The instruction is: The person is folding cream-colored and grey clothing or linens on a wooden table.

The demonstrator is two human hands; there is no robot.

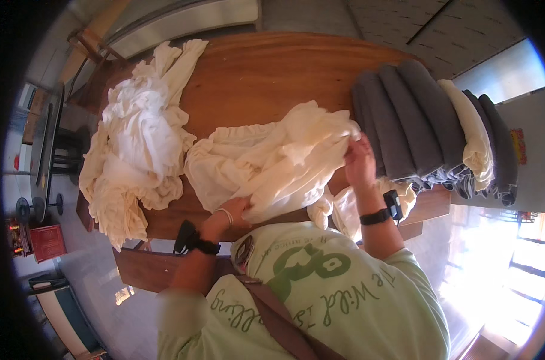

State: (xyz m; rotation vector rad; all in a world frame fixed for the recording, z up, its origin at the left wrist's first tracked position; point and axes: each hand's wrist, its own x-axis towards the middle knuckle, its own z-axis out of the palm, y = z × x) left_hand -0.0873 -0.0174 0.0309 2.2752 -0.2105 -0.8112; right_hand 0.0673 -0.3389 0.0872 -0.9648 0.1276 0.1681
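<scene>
A crumpled cream cloth garment with a gathered edge (pixel 272 157) lies across the middle of the wooden table (pixel 272 67), in front of me. My right hand (pixel 361 161) grips its upper right corner. At the near edge of the same cloth, my left hand (pixel 236 212) is closed on a fold; its fingers are partly hidden in the fabric. To the left is a loose heap of cream and white cloths (pixel 137 130), close to the held one. More cream cloth (pixel 344 209) lies below my right forearm, at the near table edge.
Rolled or folded dark grey cloths (pixel 407 121) stand in a row on the right side of the table, with one cream roll (pixel 468 130) among them. A wooden bench (pixel 142 270) is near my left side. A wooden chair (pixel 90 47) stands beyond the far left corner.
</scene>
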